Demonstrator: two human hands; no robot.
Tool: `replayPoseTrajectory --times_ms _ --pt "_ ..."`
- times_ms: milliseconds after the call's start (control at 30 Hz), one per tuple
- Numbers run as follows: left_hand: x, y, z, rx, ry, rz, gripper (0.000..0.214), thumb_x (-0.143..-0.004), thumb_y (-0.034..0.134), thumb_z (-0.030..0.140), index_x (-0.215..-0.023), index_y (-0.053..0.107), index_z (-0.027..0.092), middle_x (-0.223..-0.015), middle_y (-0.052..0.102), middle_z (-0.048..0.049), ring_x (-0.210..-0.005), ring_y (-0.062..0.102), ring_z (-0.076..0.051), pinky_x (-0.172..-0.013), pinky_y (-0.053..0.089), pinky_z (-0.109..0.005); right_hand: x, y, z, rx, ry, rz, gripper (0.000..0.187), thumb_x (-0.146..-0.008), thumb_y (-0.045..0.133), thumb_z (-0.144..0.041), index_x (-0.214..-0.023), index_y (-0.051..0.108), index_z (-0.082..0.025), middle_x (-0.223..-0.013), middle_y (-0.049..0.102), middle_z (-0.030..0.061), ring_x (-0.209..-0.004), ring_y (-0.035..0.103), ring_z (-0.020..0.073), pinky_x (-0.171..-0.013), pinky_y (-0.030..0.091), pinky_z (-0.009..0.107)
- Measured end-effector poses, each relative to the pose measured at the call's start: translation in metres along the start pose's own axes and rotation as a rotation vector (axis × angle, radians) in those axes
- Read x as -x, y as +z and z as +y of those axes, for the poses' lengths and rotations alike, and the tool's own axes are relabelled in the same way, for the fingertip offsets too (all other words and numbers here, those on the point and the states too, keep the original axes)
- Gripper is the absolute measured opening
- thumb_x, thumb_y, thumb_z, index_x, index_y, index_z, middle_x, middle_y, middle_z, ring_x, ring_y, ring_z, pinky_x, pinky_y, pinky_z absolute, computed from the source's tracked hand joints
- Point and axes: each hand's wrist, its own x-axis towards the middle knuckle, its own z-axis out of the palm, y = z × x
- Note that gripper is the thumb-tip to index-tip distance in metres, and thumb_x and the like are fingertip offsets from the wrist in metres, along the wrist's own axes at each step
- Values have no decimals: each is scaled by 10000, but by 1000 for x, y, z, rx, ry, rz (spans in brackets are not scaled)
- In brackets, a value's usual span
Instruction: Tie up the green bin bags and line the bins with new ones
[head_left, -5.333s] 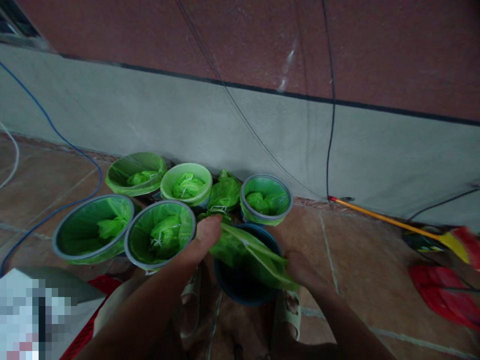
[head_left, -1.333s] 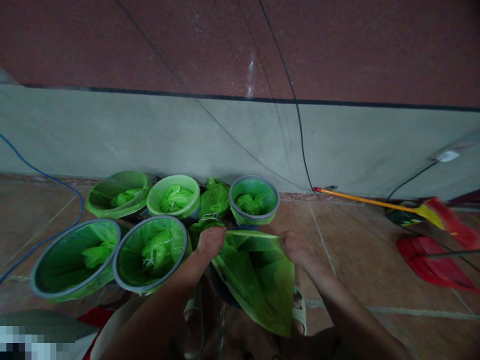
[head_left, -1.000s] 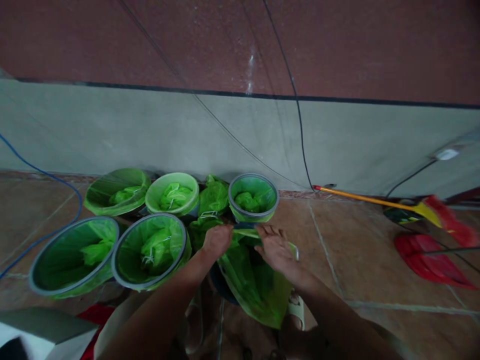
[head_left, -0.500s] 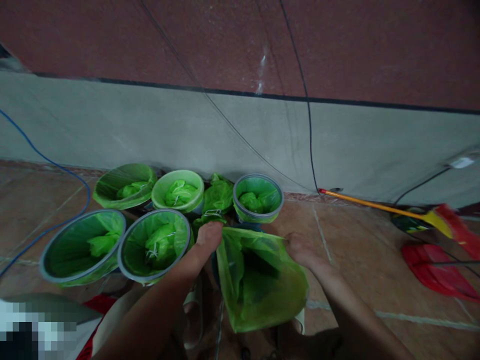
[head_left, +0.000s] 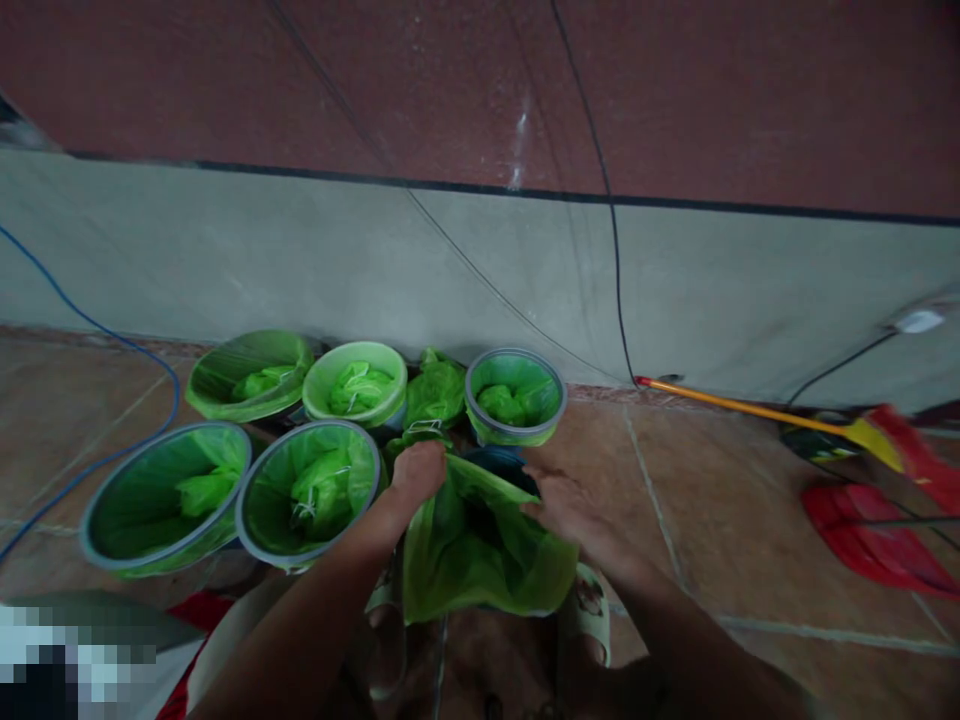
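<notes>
Though mostly hidden by the open green bag (head_left: 487,570), a blue bin (head_left: 501,462).

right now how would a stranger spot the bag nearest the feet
Find the wall, then the bins below it. Right of the front two gapes a green bag. Unlike bags lining those bins, it is held by the left hand and right hand.

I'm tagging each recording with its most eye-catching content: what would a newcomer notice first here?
The green bag, spread open at the bottom centre between the left hand and the right hand, draws the eye first. Next come the bins lined in bright green, clustered mostly left of it near the wall. At far right, a broom and a red dustpan stand out.
</notes>
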Motion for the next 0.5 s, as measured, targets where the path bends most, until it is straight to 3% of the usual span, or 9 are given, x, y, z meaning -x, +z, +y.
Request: replayPoseTrajectory --times_ms 100,200,500 --pt "0 0 1 16 17 4 335 -938 407 283 -977 715 159 -972 727 -133 -993 683 -249 -893 520 -362 0 11 -4 87 -28 -80 317 -909 498 -290 -1160 666 -193 -1080 710 118 -1020 655 236 -856 464 315" --pt "0 0 2 17 42 0 339 -943 403 284 -966 718 160 -969 728 -131 -987 683 -249 -886 521 -362 -2 10 -1 166 20 -100 343 -950 388 -260 -922 720 -181 -933 725 111 -890 677 227 -747 462 299" --pt "3 1 -1 -17 53 -64 311 -872 440 114 -1039 701 136 -997 724 -131 -987 680 -237 -875 518 -327 0 -27 18 197 143 61 349 -927 395 -182 -935 740 -123 -959 725 204 -928 689 305 -752 482 363"
